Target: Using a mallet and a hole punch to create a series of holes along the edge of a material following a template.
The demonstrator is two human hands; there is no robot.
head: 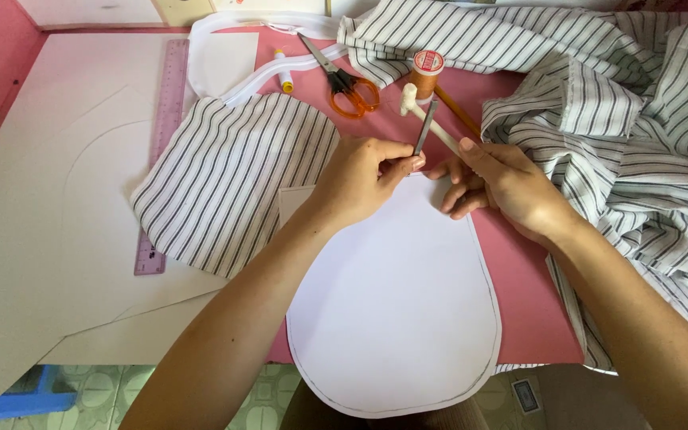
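- Hands meet at centre frame, over the top edge of a white rounded pattern piece (396,302) that lies flat on the pink surface (531,302).
- Left hand (360,179): grip closed, thumb and fingers pinching a thin grey marking stick (423,131) near its lower end; the stick points up and slightly right, lower tip at the pattern's top edge.
- Right hand (503,183): fingers loosely curled, fingertips resting near the pattern's top right corner. A white stick-like tool (428,119) runs up-left from the thumb; cannot tell if the grip actually clamps it.
- Pattern piece has a dark traced line around its edge and overhangs the surface's near edge at lower centre.
- Striped fabric piece (228,179) lies left of centre, just beside the left hand.
- Pink ruler (165,151) sits to its left, upright in frame.
- Orange-handled scissors (344,80) and orange thread spool (426,72) sit at upper centre.
- Bunched striped cloth (639,119) fills the right side.
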